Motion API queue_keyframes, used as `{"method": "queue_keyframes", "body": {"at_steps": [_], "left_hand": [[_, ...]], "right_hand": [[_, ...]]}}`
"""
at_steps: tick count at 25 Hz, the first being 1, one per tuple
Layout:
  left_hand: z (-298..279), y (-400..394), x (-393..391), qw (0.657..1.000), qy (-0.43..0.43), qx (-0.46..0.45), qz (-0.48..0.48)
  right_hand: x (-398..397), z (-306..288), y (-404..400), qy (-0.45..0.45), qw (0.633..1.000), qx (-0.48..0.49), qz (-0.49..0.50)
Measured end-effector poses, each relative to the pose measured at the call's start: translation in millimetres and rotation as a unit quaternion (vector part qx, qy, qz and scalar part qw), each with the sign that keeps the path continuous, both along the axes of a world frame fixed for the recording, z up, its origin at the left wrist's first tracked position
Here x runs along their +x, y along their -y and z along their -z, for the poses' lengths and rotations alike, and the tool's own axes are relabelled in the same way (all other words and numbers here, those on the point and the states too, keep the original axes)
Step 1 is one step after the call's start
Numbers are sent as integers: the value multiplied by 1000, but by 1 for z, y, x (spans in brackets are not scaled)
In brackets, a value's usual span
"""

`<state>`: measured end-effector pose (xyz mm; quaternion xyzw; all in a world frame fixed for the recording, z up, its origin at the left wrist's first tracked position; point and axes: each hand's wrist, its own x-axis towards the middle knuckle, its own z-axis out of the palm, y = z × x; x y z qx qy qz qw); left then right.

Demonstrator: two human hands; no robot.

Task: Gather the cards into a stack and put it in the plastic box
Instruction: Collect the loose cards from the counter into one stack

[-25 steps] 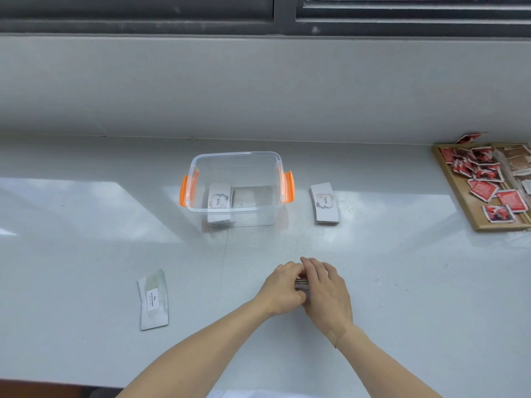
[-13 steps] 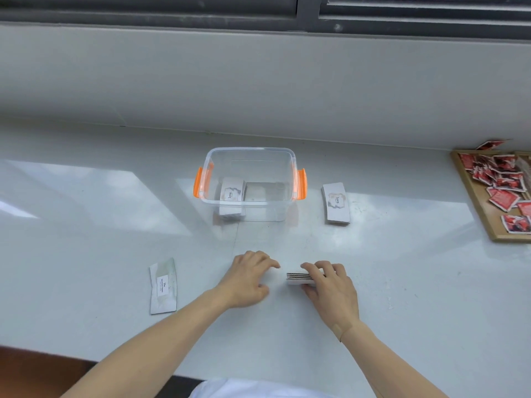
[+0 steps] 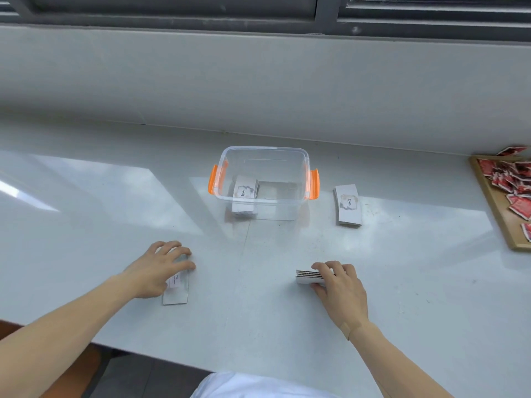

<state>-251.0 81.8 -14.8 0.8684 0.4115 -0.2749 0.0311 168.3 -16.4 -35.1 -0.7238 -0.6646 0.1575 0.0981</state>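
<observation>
A clear plastic box (image 3: pixel 298 156) with orange side latches stands mid-table, and a white card stack (image 3: pixel 244 193) lies inside at its left. My right hand (image 3: pixel 340 288) grips a squared card stack (image 3: pixel 307 277) resting on the table in front of the box. My left hand (image 3: pixel 156 268) lies with spread fingers on a flat grey packet (image 3: pixel 178 291) with a small white label, covering its far end. Another white card stack (image 3: pixel 348 205) lies just right of the box.
A wooden tray (image 3: pixel 494 208) with several red cards sits at the far right edge. A grey wall rises behind the table. The table's front edge runs close to my body.
My left hand left the card stack and moved left onto the grey packet. My right hand stays on the stack. The camera view shifted left.
</observation>
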Motion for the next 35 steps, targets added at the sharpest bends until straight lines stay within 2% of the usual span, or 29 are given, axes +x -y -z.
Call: {"method": "queue_keyframes", "body": {"at_steps": [4, 8, 10, 12, 16, 20, 23, 27, 32, 35], "left_hand": [[3, -3, 0, 1000, -6, 2, 11], [0, -11, 3, 999, -38, -10, -18], [-3, -13, 12, 991, 26, -28, -128], [-6, -12, 28, 966, 125, -50, -221], [-2, -3, 79, 932, 268, -55, -239], [6, 9, 147, 878, 407, -30, -250], [10, 18, 190, 859, 449, -53, -242], [10, 30, 232, 820, 498, -145, -244], [9, 43, 260, 789, 505, -234, -260], [7, 46, 273, 789, 488, -259, -269]], "right_hand": [[-1, -1, 0, 0, 1000, -9, 0], [-1, -1, 1, 0, 1000, -16, 1], [-1, -1, 0, 3, 1000, -18, 1], [-1, 0, 0, 8, 1000, -20, 1], [-1, 1, 2, -1, 1000, -9, -4], [0, 4, 5, 12, 1000, -9, -2], [1, 6, 6, 19, 1000, -10, -3], [-1, 6, 8, 22, 1000, 8, -4], [-2, 7, 8, 32, 999, 14, 0], [-3, 4, 9, 28, 1000, 8, 8]]}}
